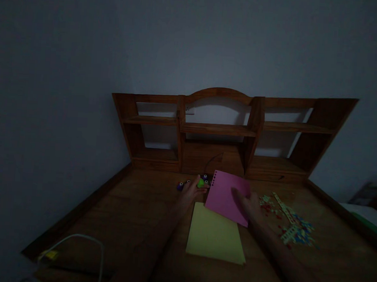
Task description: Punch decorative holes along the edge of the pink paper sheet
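- In the head view, the pink sheet (225, 196) is in my right hand (251, 206), at its right edge: the thumb lies across its face and the other fingers are hidden behind, clasping it.
- The sheet slants, its row of holes toward my left hand (190, 193), and overlaps the top of the yellow sheet (216, 238) on the worktop (116, 221).
- A green round piece (200, 183) shows between my left thumb and fingers (202, 190); I cannot tell whether they grip it or merely frame it. Purple wheels (179, 186) sit just beyond.
- My left forearm reaches forward and rightward, thumb raised, fingers pointing right.
- My right forearm angles forward and leftward, near the scattered small pieces (302, 231).
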### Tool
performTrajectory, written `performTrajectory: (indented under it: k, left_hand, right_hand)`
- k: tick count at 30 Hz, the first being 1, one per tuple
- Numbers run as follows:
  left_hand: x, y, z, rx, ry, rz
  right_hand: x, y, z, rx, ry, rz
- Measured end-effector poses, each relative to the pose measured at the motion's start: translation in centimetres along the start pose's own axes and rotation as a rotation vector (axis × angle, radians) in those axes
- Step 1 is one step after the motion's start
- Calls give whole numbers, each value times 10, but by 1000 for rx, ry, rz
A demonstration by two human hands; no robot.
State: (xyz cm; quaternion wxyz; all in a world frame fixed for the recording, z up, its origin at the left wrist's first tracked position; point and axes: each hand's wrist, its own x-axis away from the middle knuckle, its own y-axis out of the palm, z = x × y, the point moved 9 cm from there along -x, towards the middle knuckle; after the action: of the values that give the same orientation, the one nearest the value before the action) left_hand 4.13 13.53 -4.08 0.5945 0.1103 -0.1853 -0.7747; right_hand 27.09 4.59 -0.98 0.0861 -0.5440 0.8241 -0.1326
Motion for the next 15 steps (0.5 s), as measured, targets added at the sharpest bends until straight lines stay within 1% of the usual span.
performTrajectory:
  k: [3,7,10,13,15]
  left_hand:
    - [-6,-2,-9,28,-33,-28]
    - [-8,-3,-18,1,-97,-41]
    - [-4,-1,-14,-34,-88,-46]
    - [-2,-2,-8,-105,-50,-1]
    - [-2,-4,-5,-117,-24,33]
  right_hand:
    - [-1,2,2,0,6,-17]
    - [-4,1,5,29,6,10]
    - [-7,0,6,37,-8,16]
    - [-6,0,4,32,-25,0]
    - [-3,-1,-1,25,-51,-4]
